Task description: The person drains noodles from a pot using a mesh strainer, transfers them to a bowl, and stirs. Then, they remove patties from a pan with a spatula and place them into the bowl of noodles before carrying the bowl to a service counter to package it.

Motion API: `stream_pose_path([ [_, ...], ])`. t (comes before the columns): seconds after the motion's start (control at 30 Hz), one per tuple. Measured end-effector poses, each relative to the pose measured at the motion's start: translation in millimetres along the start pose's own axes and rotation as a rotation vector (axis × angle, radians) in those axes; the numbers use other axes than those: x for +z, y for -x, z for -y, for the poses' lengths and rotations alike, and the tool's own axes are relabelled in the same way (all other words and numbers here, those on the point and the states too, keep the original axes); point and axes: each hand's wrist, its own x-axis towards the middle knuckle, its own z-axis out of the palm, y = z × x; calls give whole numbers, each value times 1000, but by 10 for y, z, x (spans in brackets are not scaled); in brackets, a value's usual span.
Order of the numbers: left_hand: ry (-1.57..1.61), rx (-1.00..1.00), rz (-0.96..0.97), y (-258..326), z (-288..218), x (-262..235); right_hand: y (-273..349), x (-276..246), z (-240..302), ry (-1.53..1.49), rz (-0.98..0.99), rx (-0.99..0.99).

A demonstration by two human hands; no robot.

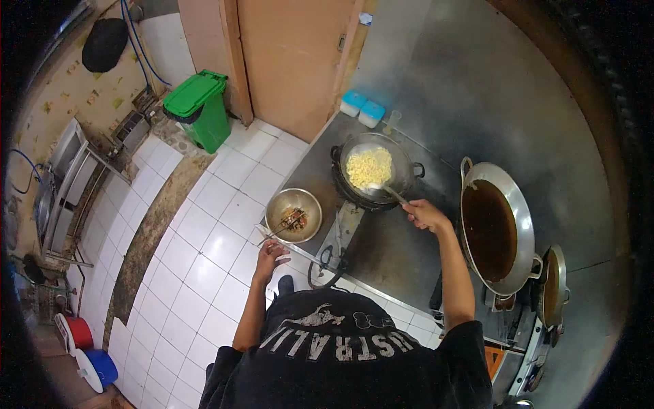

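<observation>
Spatula [394,194] clamped in right fingers [416,208], yellow food [369,165] beyond them, left fingers [271,247] apart

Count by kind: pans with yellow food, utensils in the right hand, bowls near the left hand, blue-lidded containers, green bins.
Pan with yellow food: 1
Utensil in right hand: 1
Bowl near left hand: 1
Blue-lidded containers: 2
Green bin: 1
Total: 6

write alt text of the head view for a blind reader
A person's right hand holds a utensil in a wok of yellow food; the left hand is near a metal bowl. A large pan of brown liquid stands to the right.
</observation>
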Motion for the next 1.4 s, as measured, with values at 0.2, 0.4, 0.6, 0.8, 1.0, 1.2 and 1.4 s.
stream_pose_path([
  [0.2,-3,17,-19,-115,43,-18,32,204,-49,-7,-32,-74],
  [0.4,51,70,-8,-275,40,-58,115,355,-149,-88,-41,-129],
  [0.6,108,26,-67,-307,-71,-61,243,455,-62,-135,-54,-114],
  [0.8,128,46,-66,-419,-103,-136,135,396,-155,-173,-55,-112],
  [1.0,26,59,-87,-511,-148,-163,141,436,-171,-193,-59,-111],
  [1.2,-11,29,-25,-578,-182,-86,261,545,-131,-183,-97,-181],
  [1.4,-6,6,3,-582,-177,-42,333,642,-159,-152,-152,-203],
])
